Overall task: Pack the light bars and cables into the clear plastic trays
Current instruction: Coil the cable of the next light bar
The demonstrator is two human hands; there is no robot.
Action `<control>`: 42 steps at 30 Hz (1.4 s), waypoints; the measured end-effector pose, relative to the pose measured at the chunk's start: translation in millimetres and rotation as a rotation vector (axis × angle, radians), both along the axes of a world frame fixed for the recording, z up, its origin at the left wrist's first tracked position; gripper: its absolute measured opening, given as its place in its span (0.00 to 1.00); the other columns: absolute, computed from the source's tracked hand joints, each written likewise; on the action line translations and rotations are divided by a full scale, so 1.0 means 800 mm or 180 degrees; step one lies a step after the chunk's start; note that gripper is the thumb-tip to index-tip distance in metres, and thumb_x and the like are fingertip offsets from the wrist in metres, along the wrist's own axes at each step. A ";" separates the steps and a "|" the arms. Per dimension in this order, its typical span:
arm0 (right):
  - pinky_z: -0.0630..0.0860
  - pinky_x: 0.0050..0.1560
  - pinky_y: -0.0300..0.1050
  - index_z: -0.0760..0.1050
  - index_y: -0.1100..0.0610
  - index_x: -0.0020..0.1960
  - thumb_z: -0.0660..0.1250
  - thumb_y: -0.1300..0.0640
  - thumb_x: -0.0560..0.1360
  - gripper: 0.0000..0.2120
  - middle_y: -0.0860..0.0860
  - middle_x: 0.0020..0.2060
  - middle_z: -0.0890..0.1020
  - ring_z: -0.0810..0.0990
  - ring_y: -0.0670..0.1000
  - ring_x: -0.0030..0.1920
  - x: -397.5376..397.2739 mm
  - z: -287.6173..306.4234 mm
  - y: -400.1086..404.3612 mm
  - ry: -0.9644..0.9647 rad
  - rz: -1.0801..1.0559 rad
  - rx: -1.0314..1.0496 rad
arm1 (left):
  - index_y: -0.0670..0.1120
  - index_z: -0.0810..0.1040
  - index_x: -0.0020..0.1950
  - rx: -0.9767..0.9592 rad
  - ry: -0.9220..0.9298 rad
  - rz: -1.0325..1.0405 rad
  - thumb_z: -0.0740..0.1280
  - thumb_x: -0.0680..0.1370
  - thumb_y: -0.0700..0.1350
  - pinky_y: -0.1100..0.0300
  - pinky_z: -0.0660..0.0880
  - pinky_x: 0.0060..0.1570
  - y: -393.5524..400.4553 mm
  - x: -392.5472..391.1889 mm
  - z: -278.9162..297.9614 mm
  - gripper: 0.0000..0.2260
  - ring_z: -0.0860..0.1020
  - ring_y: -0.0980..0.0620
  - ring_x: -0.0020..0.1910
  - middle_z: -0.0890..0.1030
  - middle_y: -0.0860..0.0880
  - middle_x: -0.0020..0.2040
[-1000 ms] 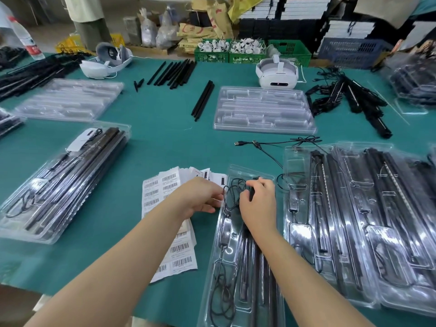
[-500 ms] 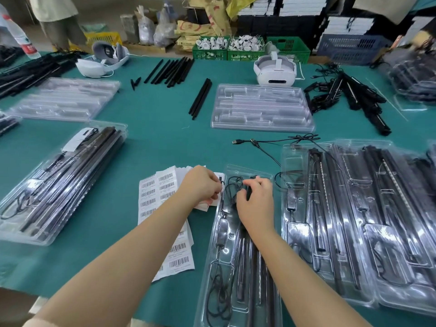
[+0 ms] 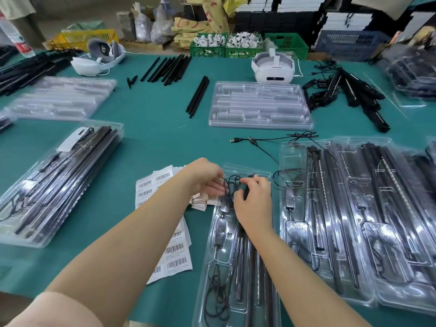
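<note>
Both forearms reach toward twelve o'clock over the clear tray at six o'clock. The left hand and right hand each curl their fingers, pinching the black cable at the tray's far end.

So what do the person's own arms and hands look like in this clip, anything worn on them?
Both forearms are bare up to the frame edge, with no sleeves in sight. The left hand and right hand wear no gloves; no rings, watch or wristband show on either.
</note>
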State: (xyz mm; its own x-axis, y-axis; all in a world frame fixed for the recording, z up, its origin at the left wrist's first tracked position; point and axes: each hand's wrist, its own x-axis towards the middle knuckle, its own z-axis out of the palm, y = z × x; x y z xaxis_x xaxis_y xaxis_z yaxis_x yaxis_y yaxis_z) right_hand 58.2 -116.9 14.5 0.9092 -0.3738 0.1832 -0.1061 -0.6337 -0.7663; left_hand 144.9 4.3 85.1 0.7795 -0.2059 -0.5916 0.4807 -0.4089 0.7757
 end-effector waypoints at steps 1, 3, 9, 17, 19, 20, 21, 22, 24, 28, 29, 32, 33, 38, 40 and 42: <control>0.64 0.73 0.60 0.78 0.60 0.63 0.65 0.61 0.78 0.14 0.52 0.58 0.74 0.68 0.54 0.70 0.000 0.000 0.000 0.0002 0.0006 -0.0002 | 0.31 0.74 0.58 -0.0094 0.0055 0.0036 0.62 0.82 0.36 0.47 0.83 0.48 0.000 0.000 0.000 0.09 0.84 0.37 0.47 0.81 0.32 0.52; 0.64 0.72 0.60 0.78 0.60 0.63 0.65 0.61 0.78 0.15 0.53 0.58 0.74 0.68 0.54 0.69 0.000 0.001 0.000 0.0006 0.0003 -0.0006 | 0.32 0.74 0.58 -0.0359 0.0169 0.0219 0.61 0.82 0.36 0.48 0.82 0.46 0.000 -0.001 -0.001 0.08 0.84 0.39 0.45 0.81 0.32 0.51; 0.64 0.72 0.57 0.78 0.60 0.63 0.65 0.61 0.77 0.15 0.54 0.58 0.74 0.66 0.54 0.69 -0.001 0.003 0.002 0.0028 -0.0001 -0.0111 | 0.33 0.74 0.61 -0.0924 0.0113 0.0658 0.62 0.82 0.34 0.53 0.83 0.45 0.004 -0.011 -0.017 0.09 0.84 0.42 0.46 0.82 0.34 0.52; 0.64 0.72 0.57 0.78 0.59 0.64 0.65 0.59 0.78 0.15 0.53 0.56 0.73 0.67 0.52 0.63 -0.002 0.004 0.004 -0.0002 -0.0004 -0.0303 | 0.42 0.80 0.62 0.0454 -0.1145 0.0110 0.66 0.79 0.38 0.50 0.83 0.51 0.003 -0.016 -0.026 0.12 0.85 0.46 0.45 0.85 0.43 0.45; 0.63 0.73 0.58 0.78 0.59 0.63 0.66 0.58 0.78 0.14 0.52 0.55 0.73 0.67 0.52 0.63 -0.001 0.004 0.004 -0.0009 -0.0015 -0.0308 | 0.45 0.80 0.63 0.0708 -0.1381 -0.0078 0.63 0.79 0.39 0.50 0.82 0.52 0.005 -0.020 -0.024 0.14 0.85 0.47 0.45 0.85 0.46 0.46; 0.62 0.73 0.59 0.78 0.59 0.63 0.66 0.58 0.78 0.14 0.53 0.55 0.73 0.67 0.52 0.63 -0.001 0.004 0.004 -0.0006 -0.0016 -0.0321 | 0.46 0.80 0.63 0.0907 -0.1513 -0.0197 0.61 0.79 0.39 0.50 0.82 0.51 0.007 -0.021 -0.023 0.15 0.84 0.46 0.45 0.85 0.46 0.47; 0.62 0.73 0.59 0.78 0.59 0.63 0.66 0.58 0.78 0.14 0.53 0.56 0.74 0.66 0.52 0.63 -0.001 0.003 0.004 -0.0006 -0.0014 -0.0338 | 0.46 0.79 0.65 0.1090 -0.1593 -0.0278 0.60 0.79 0.39 0.51 0.82 0.51 0.010 -0.023 -0.022 0.17 0.84 0.46 0.44 0.84 0.45 0.49; 0.62 0.73 0.59 0.79 0.59 0.62 0.66 0.59 0.78 0.14 0.53 0.56 0.74 0.66 0.52 0.63 0.000 0.003 0.004 -0.0012 -0.0016 -0.0352 | 0.45 0.77 0.67 0.1163 -0.1568 -0.0295 0.59 0.79 0.39 0.51 0.82 0.51 0.013 -0.024 -0.021 0.17 0.84 0.45 0.44 0.84 0.43 0.50; 0.62 0.73 0.60 0.79 0.59 0.62 0.66 0.59 0.78 0.13 0.53 0.55 0.74 0.67 0.52 0.62 -0.001 0.003 0.004 -0.0030 -0.0029 -0.0377 | 0.43 0.73 0.70 0.0962 -0.1208 -0.0303 0.57 0.81 0.38 0.50 0.83 0.48 0.018 -0.030 -0.021 0.17 0.84 0.44 0.41 0.83 0.41 0.47; 0.62 0.73 0.59 0.79 0.58 0.61 0.66 0.58 0.78 0.13 0.51 0.54 0.72 0.67 0.52 0.62 0.000 0.004 0.005 0.0003 -0.0030 -0.0418 | 0.39 0.72 0.69 0.0586 -0.0783 -0.0339 0.55 0.83 0.37 0.57 0.83 0.38 0.026 -0.044 -0.014 0.15 0.80 0.46 0.38 0.80 0.41 0.44; 0.62 0.73 0.59 0.79 0.58 0.62 0.66 0.58 0.78 0.13 0.51 0.54 0.72 0.67 0.51 0.62 0.000 0.005 0.005 0.0021 -0.0028 -0.0428 | 0.39 0.72 0.68 0.0570 -0.0780 -0.0351 0.56 0.83 0.37 0.57 0.83 0.39 0.027 -0.046 -0.013 0.15 0.81 0.46 0.38 0.80 0.41 0.44; 0.62 0.73 0.60 0.79 0.57 0.62 0.66 0.58 0.78 0.13 0.50 0.54 0.71 0.67 0.51 0.62 -0.001 0.006 0.005 0.0042 -0.0022 -0.0439 | 0.39 0.75 0.67 0.0688 -0.0864 -0.0426 0.57 0.83 0.38 0.59 0.82 0.36 0.030 -0.052 -0.012 0.14 0.82 0.49 0.37 0.82 0.43 0.44; 0.62 0.73 0.60 0.79 0.58 0.61 0.66 0.58 0.78 0.13 0.50 0.53 0.70 0.67 0.51 0.62 -0.001 0.006 0.005 0.0034 -0.0019 -0.0452 | 0.40 0.76 0.66 0.0787 -0.0946 -0.0464 0.57 0.83 0.38 0.61 0.81 0.34 0.031 -0.054 -0.012 0.14 0.82 0.51 0.36 0.83 0.45 0.44; 0.62 0.73 0.60 0.79 0.58 0.60 0.65 0.59 0.78 0.12 0.52 0.53 0.72 0.67 0.52 0.60 0.000 0.005 0.007 0.0012 -0.0043 -0.0492 | 0.47 0.81 0.62 0.1202 -0.1518 -0.0743 0.57 0.81 0.40 0.55 0.82 0.46 0.034 -0.068 -0.012 0.16 0.85 0.52 0.41 0.84 0.50 0.48; 0.62 0.72 0.61 0.79 0.59 0.60 0.66 0.60 0.78 0.12 0.53 0.53 0.73 0.68 0.53 0.60 0.000 0.005 0.007 0.0000 -0.0064 -0.0485 | 0.49 0.81 0.63 0.1263 -0.1674 -0.0712 0.57 0.81 0.41 0.52 0.82 0.50 0.031 -0.076 -0.013 0.17 0.84 0.49 0.43 0.85 0.49 0.49; 0.62 0.73 0.61 0.79 0.59 0.59 0.65 0.61 0.77 0.11 0.52 0.51 0.72 0.68 0.54 0.59 0.000 0.006 0.007 0.0001 -0.0062 -0.0458 | 0.48 0.79 0.66 0.1161 -0.1618 -0.0600 0.57 0.81 0.41 0.50 0.81 0.52 0.028 -0.079 -0.014 0.17 0.83 0.47 0.45 0.84 0.47 0.52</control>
State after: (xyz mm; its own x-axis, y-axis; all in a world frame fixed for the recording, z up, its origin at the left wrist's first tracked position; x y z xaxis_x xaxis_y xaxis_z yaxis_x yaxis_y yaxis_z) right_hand 58.5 -111.5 19.3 0.9021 -0.3614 0.2360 -0.1197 -0.7348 -0.6676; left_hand 81.6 26.8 74.1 0.9507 -0.2222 -0.2165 -0.0152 -0.7302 0.6830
